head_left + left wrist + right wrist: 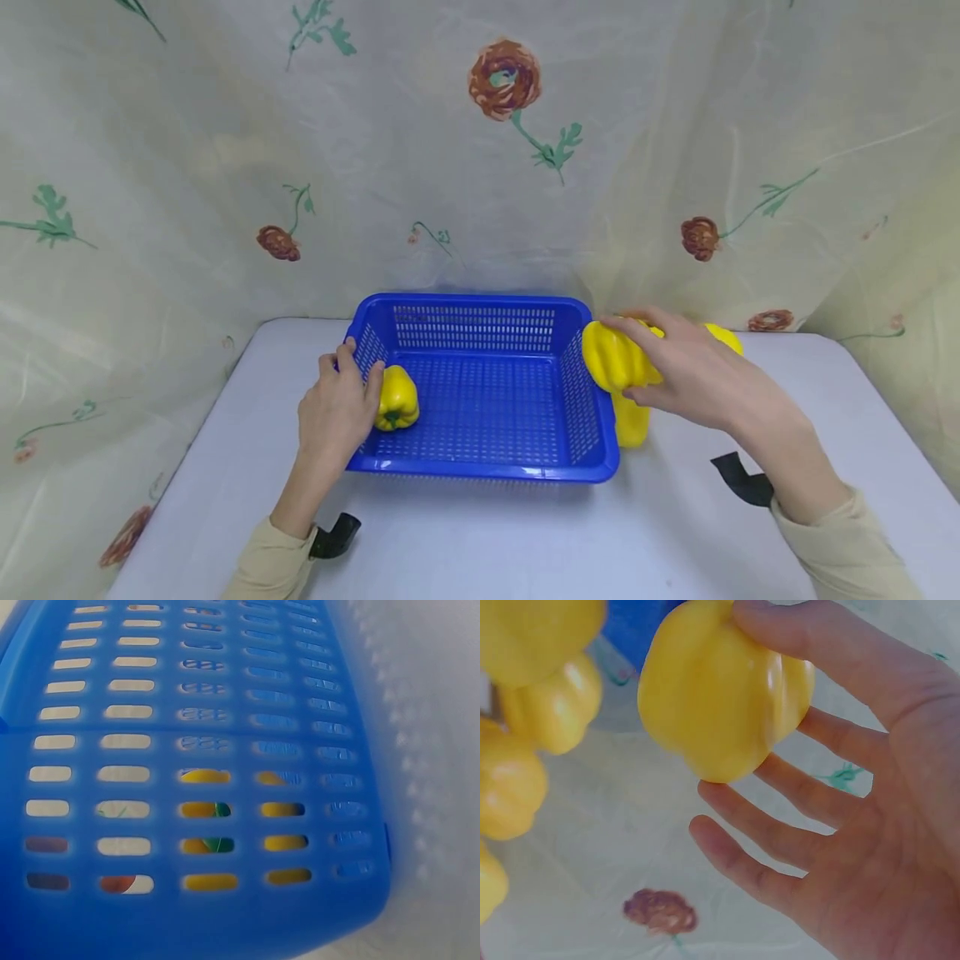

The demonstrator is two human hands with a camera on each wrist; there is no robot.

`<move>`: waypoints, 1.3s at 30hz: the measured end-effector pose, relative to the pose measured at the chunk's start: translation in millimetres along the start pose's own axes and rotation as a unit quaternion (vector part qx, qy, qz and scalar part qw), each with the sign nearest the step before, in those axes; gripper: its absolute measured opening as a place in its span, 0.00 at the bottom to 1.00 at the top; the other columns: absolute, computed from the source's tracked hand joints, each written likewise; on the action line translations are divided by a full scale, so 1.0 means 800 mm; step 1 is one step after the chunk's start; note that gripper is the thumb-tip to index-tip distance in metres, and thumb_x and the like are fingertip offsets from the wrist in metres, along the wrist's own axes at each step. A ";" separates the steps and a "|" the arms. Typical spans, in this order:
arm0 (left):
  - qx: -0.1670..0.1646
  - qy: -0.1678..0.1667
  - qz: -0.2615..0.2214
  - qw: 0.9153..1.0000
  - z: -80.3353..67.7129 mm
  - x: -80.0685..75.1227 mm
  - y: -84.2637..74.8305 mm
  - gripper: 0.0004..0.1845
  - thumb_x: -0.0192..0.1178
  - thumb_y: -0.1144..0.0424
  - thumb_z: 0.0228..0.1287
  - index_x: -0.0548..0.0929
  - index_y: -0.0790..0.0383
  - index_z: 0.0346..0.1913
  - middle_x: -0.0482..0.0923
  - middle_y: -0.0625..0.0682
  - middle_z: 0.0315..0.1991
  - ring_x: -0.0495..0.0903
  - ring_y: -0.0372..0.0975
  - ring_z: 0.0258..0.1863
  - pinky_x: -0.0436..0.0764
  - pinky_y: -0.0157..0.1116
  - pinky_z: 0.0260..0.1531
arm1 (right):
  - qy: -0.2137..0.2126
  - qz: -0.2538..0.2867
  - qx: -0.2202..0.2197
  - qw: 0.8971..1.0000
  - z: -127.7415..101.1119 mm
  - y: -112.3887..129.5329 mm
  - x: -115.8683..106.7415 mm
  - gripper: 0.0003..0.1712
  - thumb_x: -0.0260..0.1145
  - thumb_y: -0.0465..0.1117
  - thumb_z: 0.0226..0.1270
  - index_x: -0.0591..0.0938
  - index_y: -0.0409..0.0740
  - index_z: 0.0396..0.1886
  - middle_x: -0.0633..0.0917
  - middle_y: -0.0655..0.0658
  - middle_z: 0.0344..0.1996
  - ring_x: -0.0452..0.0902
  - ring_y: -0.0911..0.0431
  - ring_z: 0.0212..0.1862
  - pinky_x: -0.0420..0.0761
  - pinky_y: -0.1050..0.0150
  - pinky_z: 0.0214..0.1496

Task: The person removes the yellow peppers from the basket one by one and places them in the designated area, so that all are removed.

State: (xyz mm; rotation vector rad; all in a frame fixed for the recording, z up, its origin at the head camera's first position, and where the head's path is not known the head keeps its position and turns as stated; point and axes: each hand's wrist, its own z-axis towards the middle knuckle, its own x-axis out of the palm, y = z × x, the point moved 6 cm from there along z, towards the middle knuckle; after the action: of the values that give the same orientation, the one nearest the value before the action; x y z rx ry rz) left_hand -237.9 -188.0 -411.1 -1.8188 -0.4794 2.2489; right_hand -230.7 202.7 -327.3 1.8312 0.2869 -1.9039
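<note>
A blue plastic basket [483,471] with slotted walls stands on the table. My left hand [335,412] holds its left rim, with the thumb on the inner side. One yellow bell pepper [397,398] lies inside by that wall; its yellow flesh and green stem [219,844] show through the slots in the left wrist view. Just off the basket's right rim, my right hand [686,371] pinches another yellow bell pepper [716,694] between thumb and fingers. The left hand is out of sight in the left wrist view.
Further yellow peppers lie right of the basket, one beneath the held pepper [632,423] and one behind my right hand [723,336]. In the right wrist view several peppers [551,701] sit at the left. A flowered curtain [420,150] hangs behind the white table [487,542].
</note>
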 end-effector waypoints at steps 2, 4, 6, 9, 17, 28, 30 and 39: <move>0.000 0.000 0.002 1.000 -0.001 0.000 -0.001 0.37 0.50 0.48 0.86 0.67 0.82 0.75 0.74 0.82 0.66 0.90 0.67 0.35 0.92 0.56 0.32 | 0.002 -0.005 0.009 1.000 -0.006 -0.007 0.004 0.50 0.83 0.41 0.61 0.71 0.54 0.81 0.75 0.36 0.75 0.80 0.35 0.67 0.86 0.35 0.64; -0.001 0.001 0.004 1.000 -0.002 0.000 -0.001 0.37 0.50 0.48 0.87 0.67 0.83 0.74 0.74 0.83 0.66 0.90 0.67 0.36 0.92 0.56 0.31 | 0.003 -0.012 0.014 1.000 -0.011 -0.014 0.007 0.50 0.83 0.42 0.61 0.71 0.52 0.81 0.75 0.35 0.75 0.80 0.35 0.67 0.86 0.35 0.63; -0.003 0.002 0.005 1.000 -0.003 0.001 -0.002 0.37 0.49 0.48 0.87 0.68 0.83 0.74 0.74 0.83 0.66 0.90 0.68 0.36 0.92 0.56 0.32 | 0.000 -0.019 0.012 1.000 -0.016 -0.020 0.010 0.50 0.84 0.41 0.60 0.71 0.50 0.81 0.75 0.34 0.74 0.79 0.34 0.68 0.86 0.34 0.63; -0.007 0.005 0.004 1.000 -0.003 0.003 -0.002 0.37 0.49 0.48 0.87 0.68 0.83 0.74 0.74 0.83 0.66 0.90 0.68 0.36 0.92 0.56 0.32 | -0.006 -0.030 0.006 1.000 -0.022 -0.029 0.013 0.50 0.85 0.39 0.58 0.73 0.49 0.80 0.76 0.33 0.73 0.77 0.32 0.69 0.84 0.32 0.64; -0.002 0.002 0.003 1.000 -0.001 0.001 -0.004 0.36 0.50 0.48 0.86 0.68 0.82 0.74 0.74 0.82 0.66 0.90 0.67 0.36 0.92 0.56 0.31 | 0.025 -0.047 0.037 0.998 -0.035 -0.047 0.026 0.53 0.87 0.37 0.54 0.73 0.51 0.79 0.76 0.29 0.73 0.77 0.26 0.66 0.79 0.24 0.64; -0.004 0.005 0.006 1.000 0.005 -0.004 -0.005 0.36 0.48 0.48 0.87 0.66 0.79 0.77 0.73 0.82 0.68 0.90 0.68 0.38 0.92 0.56 0.34 | 0.053 -0.039 0.086 0.994 -0.060 -0.076 0.037 0.51 0.88 0.37 0.52 0.76 0.49 0.77 0.77 0.27 0.71 0.74 0.24 0.66 0.77 0.19 0.61; -0.005 0.007 0.006 1.000 0.005 -0.004 -0.005 0.36 0.48 0.48 0.87 0.65 0.78 0.78 0.73 0.81 0.68 0.90 0.68 0.38 0.92 0.56 0.33 | 0.063 -0.036 0.092 0.993 -0.064 -0.080 0.043 0.51 0.89 0.37 0.51 0.76 0.49 0.75 0.78 0.26 0.70 0.75 0.24 0.63 0.80 0.21 0.59; -0.004 0.002 0.002 1.000 0.000 -0.003 -0.002 0.36 0.50 0.48 0.87 0.67 0.80 0.75 0.75 0.82 0.66 0.90 0.67 0.36 0.92 0.56 0.32 | 0.086 -0.017 0.097 0.991 -0.068 -0.086 0.071 0.50 0.90 0.36 0.48 0.79 0.50 0.73 0.80 0.28 0.68 0.77 0.26 0.61 0.81 0.21 0.57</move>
State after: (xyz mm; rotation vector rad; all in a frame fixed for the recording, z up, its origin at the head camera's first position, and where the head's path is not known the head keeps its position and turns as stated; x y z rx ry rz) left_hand -237.6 -187.3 -408.4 -1.8294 -0.4844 2.2474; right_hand -214.5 276.7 -399.3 2.1360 0.1962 -1.8543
